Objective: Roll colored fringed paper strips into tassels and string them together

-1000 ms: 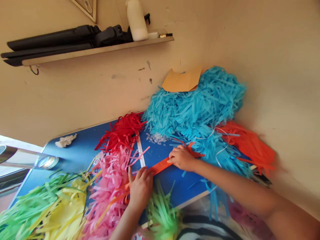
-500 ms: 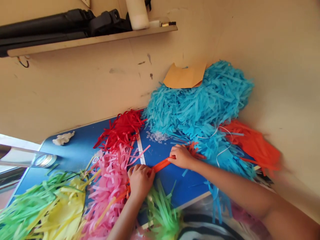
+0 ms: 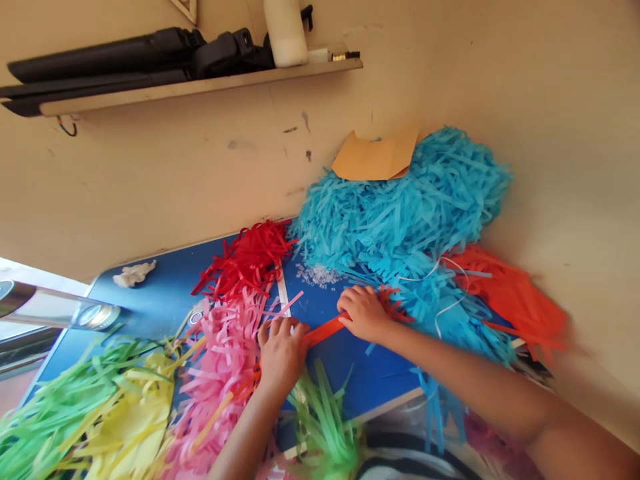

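Note:
Between my two hands stretches a flat, folded strip of orange tissue paper (image 3: 325, 330) above the blue table (image 3: 360, 373). My left hand (image 3: 284, 350) is closed on its left end, beside the pink paper fringe (image 3: 225, 360). My right hand (image 3: 364, 312) pinches the strip farther right, and fringed orange ends show behind that hand. Green fringe (image 3: 327, 413) hangs just below my left hand. Small clear plastic bits (image 3: 319, 275) lie in a little pile beyond my right hand.
A big heap of blue fringe (image 3: 400, 207) leans at the wall, with a brown paper piece (image 3: 375, 157) on top. Red fringe (image 3: 250, 257), yellow fringe (image 3: 133, 413) and orange tissue (image 3: 515, 293) lie around. A glass bottle (image 3: 65, 308) is at left. Above runs a loaded shelf (image 3: 210, 90).
Both hands stay on the orange strip, almost in the same place; the fingers of my left hand look slightly shifted. The whole view has moved a little.

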A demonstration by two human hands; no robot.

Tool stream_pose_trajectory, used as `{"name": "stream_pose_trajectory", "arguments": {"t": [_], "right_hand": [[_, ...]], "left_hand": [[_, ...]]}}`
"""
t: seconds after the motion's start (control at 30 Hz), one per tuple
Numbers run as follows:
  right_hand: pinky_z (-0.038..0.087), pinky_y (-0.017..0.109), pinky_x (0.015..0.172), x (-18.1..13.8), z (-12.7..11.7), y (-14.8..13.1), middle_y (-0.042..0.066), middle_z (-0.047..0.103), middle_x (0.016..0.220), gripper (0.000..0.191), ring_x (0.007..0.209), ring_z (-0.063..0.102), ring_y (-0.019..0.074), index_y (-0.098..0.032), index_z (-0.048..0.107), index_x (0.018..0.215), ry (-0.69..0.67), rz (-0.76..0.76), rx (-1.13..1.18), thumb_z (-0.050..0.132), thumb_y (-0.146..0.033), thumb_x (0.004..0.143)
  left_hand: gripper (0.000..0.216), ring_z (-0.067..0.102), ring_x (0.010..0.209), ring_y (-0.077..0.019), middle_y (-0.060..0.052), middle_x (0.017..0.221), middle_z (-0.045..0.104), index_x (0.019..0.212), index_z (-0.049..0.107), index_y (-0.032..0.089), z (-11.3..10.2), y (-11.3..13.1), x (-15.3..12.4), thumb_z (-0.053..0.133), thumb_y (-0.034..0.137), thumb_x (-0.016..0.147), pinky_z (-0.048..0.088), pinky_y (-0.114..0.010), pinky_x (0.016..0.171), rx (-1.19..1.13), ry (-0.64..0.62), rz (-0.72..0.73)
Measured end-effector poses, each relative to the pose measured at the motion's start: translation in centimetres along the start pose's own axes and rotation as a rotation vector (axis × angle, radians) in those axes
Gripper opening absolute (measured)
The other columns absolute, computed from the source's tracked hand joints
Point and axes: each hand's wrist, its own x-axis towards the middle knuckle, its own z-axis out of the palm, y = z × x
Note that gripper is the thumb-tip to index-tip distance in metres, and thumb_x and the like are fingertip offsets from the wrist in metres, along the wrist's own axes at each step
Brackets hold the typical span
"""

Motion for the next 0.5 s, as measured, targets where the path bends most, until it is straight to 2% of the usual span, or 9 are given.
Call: {"name": "stream_pose_trajectory", "arguments": {"t": [0.1, 0.17, 0.2, 0.33, 0.5], "right_hand": [[0.024, 0.046, 0.097, -0.4, -0.8, -0.2, 0.003, 0.067, 0.099, 0.012, 0.105, 0.048, 0.0238, -0.022, 0.068, 0.088, -0.006, -0.354, -0.086, 0.061, -0.031, 0.091], [0.021, 0.049, 0.101, -0.3, -0.8, -0.3, 0.004, 0.068, 0.093, 0.016, 0.103, 0.047, 0.0240, -0.020, 0.069, 0.087, 0.008, -0.539, -0.180, 0.056, -0.028, 0.094], [0.021, 0.049, 0.102, -0.2, -0.6, -0.4, 0.005, 0.068, 0.091, 0.019, 0.101, 0.048, 0.0237, -0.019, 0.068, 0.085, 0.020, -0.584, -0.225, 0.053, -0.024, 0.095], [0.026, 0.047, 0.099, 0.8, 0.1, -0.7, 0.007, 0.065, 0.085, 0.027, 0.092, 0.050, 0.0229, -0.015, 0.068, 0.081, 0.054, -0.625, -0.318, 0.045, -0.015, 0.095], [0.029, 0.046, 0.094, 1.7, -0.8, -1.1, 0.009, 0.067, 0.089, 0.020, 0.094, 0.051, 0.0240, -0.014, 0.069, 0.087, -0.003, -0.600, -0.289, 0.056, -0.028, 0.090]], "left_hand": [[0.025, 0.058, 0.105, -0.0274, -0.003, 0.098, 0.072, 0.088, 0.071, 0.030, -0.4, 0.3, -0.1, 0.051, 0.016, 0.089, 0.027, -0.052, 0.104, 0.038, -0.015, 0.190], [0.026, 0.058, 0.104, -0.0270, -0.003, 0.093, 0.073, 0.091, 0.072, 0.029, -0.6, 0.4, 0.0, 0.051, 0.014, 0.087, 0.026, -0.053, 0.106, 0.019, -0.032, 0.229], [0.025, 0.058, 0.104, -0.0268, -0.003, 0.092, 0.073, 0.093, 0.072, 0.029, -0.6, 0.5, 0.0, 0.052, 0.014, 0.086, 0.024, -0.053, 0.108, 0.007, -0.033, 0.237], [0.020, 0.058, 0.104, -0.0278, -0.004, 0.087, 0.073, 0.093, 0.071, 0.027, -0.6, 0.7, 0.2, 0.054, 0.020, 0.086, 0.020, -0.055, 0.109, 0.000, -0.021, 0.252], [0.017, 0.060, 0.101, -0.0294, -0.006, 0.089, 0.074, 0.094, 0.070, 0.027, -0.6, 0.8, 0.7, 0.057, 0.025, 0.083, 0.027, -0.055, 0.104, 0.009, -0.044, 0.255]]}}
